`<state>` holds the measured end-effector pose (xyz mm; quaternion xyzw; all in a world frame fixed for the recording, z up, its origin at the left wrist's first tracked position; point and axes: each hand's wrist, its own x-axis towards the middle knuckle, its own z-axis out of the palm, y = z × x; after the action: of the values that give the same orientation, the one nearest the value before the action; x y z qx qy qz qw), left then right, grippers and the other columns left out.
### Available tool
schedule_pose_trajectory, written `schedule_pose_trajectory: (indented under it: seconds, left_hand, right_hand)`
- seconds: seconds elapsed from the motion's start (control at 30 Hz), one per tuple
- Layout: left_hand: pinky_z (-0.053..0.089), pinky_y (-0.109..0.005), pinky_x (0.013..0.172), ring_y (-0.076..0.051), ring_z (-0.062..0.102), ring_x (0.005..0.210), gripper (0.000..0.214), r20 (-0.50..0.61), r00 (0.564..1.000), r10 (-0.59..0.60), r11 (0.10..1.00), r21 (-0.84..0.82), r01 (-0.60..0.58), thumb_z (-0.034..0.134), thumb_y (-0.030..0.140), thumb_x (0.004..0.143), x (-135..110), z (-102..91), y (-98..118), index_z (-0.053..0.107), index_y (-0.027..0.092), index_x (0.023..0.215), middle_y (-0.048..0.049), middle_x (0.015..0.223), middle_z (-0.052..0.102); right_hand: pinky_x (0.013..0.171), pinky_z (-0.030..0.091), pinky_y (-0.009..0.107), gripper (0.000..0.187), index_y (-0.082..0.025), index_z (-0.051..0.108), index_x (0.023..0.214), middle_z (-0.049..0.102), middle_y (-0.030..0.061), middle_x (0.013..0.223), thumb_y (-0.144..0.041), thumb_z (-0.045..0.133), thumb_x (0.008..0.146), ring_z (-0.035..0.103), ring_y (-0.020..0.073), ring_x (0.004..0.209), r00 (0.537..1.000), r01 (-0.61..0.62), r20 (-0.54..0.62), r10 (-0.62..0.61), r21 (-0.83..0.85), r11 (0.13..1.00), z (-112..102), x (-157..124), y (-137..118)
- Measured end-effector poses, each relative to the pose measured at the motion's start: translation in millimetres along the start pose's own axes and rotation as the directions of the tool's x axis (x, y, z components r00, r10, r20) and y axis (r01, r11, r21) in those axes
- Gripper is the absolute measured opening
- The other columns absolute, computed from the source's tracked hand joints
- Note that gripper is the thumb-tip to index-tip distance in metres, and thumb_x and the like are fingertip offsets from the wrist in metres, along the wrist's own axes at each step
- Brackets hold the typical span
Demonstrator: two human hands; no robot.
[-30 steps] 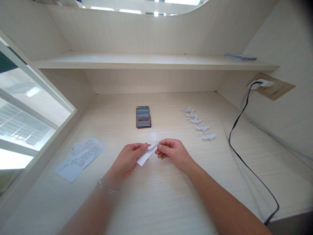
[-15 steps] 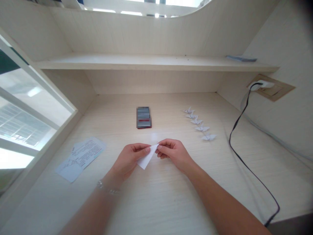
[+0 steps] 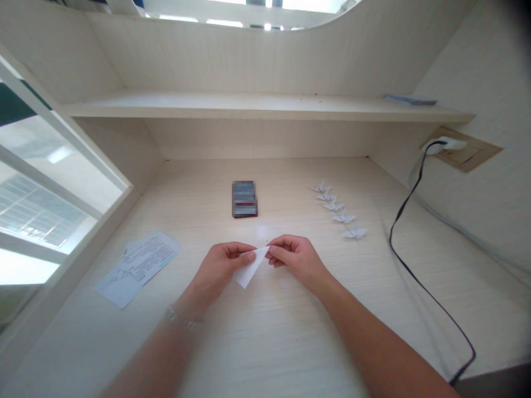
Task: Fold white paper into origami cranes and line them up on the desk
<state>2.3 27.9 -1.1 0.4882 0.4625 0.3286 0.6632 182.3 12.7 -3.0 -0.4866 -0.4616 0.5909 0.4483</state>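
Centrally, between the tabletop's (image 3: 265, 342) left and right edges, a small piece of folded white paper (image 3: 249, 271) is held in both of the person's hands. The left hand (image 3: 222, 271) has a narrow grip on it, thumb laid flat over the upper left part and the other fingers behind. The right hand (image 3: 296, 257) pinches the paper's upper right tip between thumb and forefinger, with the remaining fingers curled in. One corner of the paper points down toward the front edge; whether it touches the surface cannot be told. A pale bracelet (image 3: 182, 319) circles the left wrist.

Beyond the hands, nearer the back edge, lies a dark rectangular object (image 3: 244, 199), its face blurred out. To its right, five small folded paper birds (image 3: 355, 234) form a slanting row, from near the back edge forward toward the right edge. Near the left edge lie overlapping sheets (image 3: 145, 262), at least one of them printed.

A black cable (image 3: 417, 276) drops from a wall socket (image 3: 468, 157) above the right edge and runs to the front right corner. Above the back edge spans a shelf (image 3: 269, 114), with a thin flat item (image 3: 410, 100) at its right end.
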Motion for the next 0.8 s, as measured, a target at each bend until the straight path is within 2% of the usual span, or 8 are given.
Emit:
schedule_pose_trajectory:
  seconds: [0.13, 0.3, 0.4, 0.47, 0.57, 0.8]
  left_hand:
    - [0.037, -0.023, 0.053, -0.014, 0.055, 0.059, 0.029, -0.025, 1.000, 0.003, 0.999, 0.055, -0.002, 0.067, 0.033, 0.065, -0.8, 1.8, 3.1, 0.068, 0.013, 0.086, -0.0061, 0.074, 0.068]
    - [0.038, -0.024, 0.051, -0.015, 0.056, 0.058, 0.026, -0.068, 0.996, 0.062, 0.970, 0.238, -0.044, 0.064, 0.035, 0.066, -2.3, 4.4, 4.3, 0.069, 0.016, 0.083, -0.0053, 0.072, 0.068]
    - [0.040, -0.024, 0.054, -0.017, 0.058, 0.063, 0.023, -0.014, 0.991, 0.133, 0.936, 0.331, -0.121, 0.062, 0.035, 0.068, -4.3, 6.6, 4.5, 0.070, 0.018, 0.081, -0.0052, 0.074, 0.069]
    - [0.040, -0.024, 0.055, -0.017, 0.059, 0.064, 0.023, 0.028, 0.987, 0.161, 0.919, 0.360, -0.160, 0.060, 0.035, 0.070, -5.3, 8.3, 4.1, 0.071, 0.018, 0.079, -0.0052, 0.076, 0.069]
    - [0.040, -0.023, 0.053, -0.016, 0.058, 0.062, 0.024, 0.024, 0.987, 0.160, 0.925, 0.346, -0.159, 0.060, 0.037, 0.070, -5.0, 9.9, 2.5, 0.069, 0.017, 0.081, -0.0049, 0.074, 0.069]
    - [0.043, -0.024, 0.056, -0.016, 0.061, 0.063, 0.027, -0.124, 0.984, 0.128, 0.970, 0.222, -0.098, 0.068, 0.032, 0.063, -3.1, 9.6, 2.4, 0.065, 0.015, 0.084, -0.0054, 0.075, 0.069]
  right_hand:
    - [0.058, 0.048, 0.025, 0.020, -0.013, 0.064, 0.078, 0.066, 0.0047, 0.070, -0.031, 0.062, 0.069, 0.059, 0.0118, 0.060, 1.000, 0.001, 0.005, -0.001, -0.022, 1.000, -1.6, 0.8, 1.6]
    - [0.059, 0.048, 0.027, 0.020, -0.014, 0.062, 0.079, 0.064, 0.0038, 0.067, -0.033, 0.059, 0.072, 0.059, 0.0132, 0.061, 1.000, 0.017, 0.018, -0.015, -0.099, 0.995, -2.5, 0.7, 3.0]
    - [0.060, 0.047, 0.026, 0.019, -0.015, 0.064, 0.077, 0.063, 0.0035, 0.069, -0.033, 0.060, 0.072, 0.058, 0.0138, 0.064, 0.996, 0.085, 0.057, -0.073, -0.240, 0.967, -0.3, -0.9, 3.1]
    - [0.059, 0.046, 0.026, 0.018, -0.015, 0.065, 0.078, 0.063, 0.0030, 0.069, -0.032, 0.061, 0.071, 0.057, 0.0135, 0.063, 0.994, 0.088, 0.089, -0.066, -0.270, 0.959, 1.8, -2.1, 2.8]
    - [0.056, 0.046, 0.026, 0.018, -0.015, 0.064, 0.079, 0.061, 0.0017, 0.064, -0.030, 0.060, 0.072, 0.057, 0.0123, 0.057, 0.995, 0.043, 0.093, -0.023, -0.225, 0.973, 3.6, -2.8, 2.3]
    - [0.055, 0.046, 0.026, 0.021, -0.014, 0.064, 0.078, 0.061, 0.0015, 0.061, -0.034, 0.061, 0.071, 0.058, 0.0124, 0.054, 0.997, 0.013, 0.077, 0.001, -0.180, 0.984, 4.6, -3.7, 2.4]
